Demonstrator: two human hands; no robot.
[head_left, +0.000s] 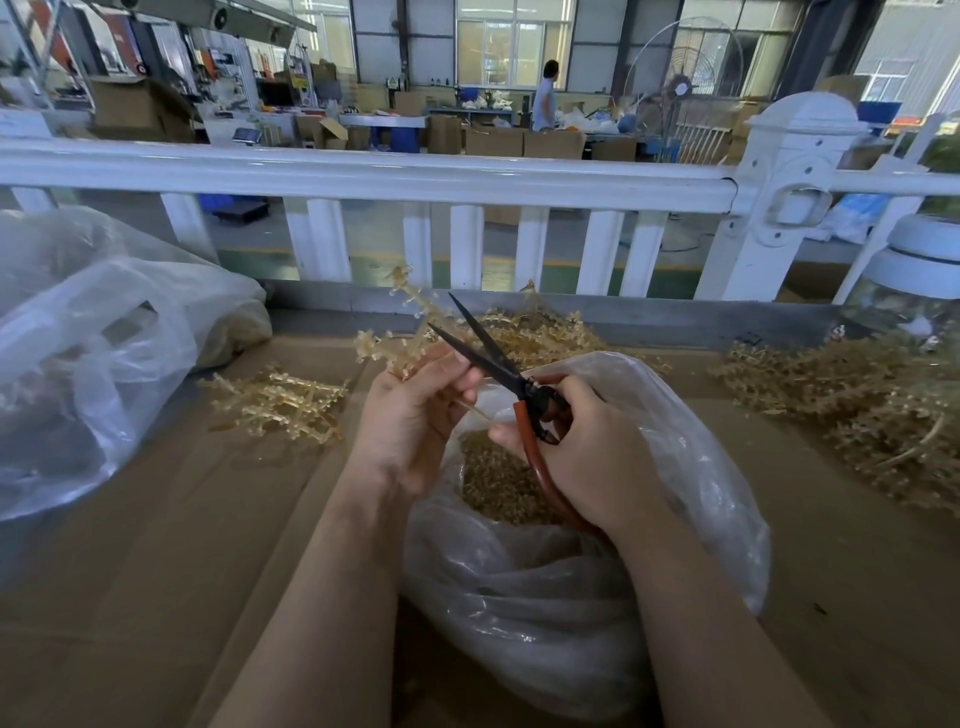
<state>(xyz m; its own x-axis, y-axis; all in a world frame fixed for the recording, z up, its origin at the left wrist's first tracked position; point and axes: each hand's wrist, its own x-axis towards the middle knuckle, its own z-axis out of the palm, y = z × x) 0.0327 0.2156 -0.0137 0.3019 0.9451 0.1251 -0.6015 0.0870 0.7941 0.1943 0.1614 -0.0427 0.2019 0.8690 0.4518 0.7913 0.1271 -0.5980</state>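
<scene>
My left hand (415, 410) grips a pale amber plastic sprue branch (400, 332) that sticks up and to the left. My right hand (587, 452) holds black-bladed scissors (483, 348) by their red-brown handles. The blades stand apart, their tips near the branch just above my left fingers. Below both hands lies an open clear plastic bag (571, 597) with small amber pieces (498, 483) inside.
Everything rests on a cardboard-covered table (156, 545). Loose sprue branches lie at the left (275, 402), behind the hands (524, 332) and in a big heap at the right (857, 410). A large clear bag (88, 338) fills the left. A white fence (363, 179) runs behind the table.
</scene>
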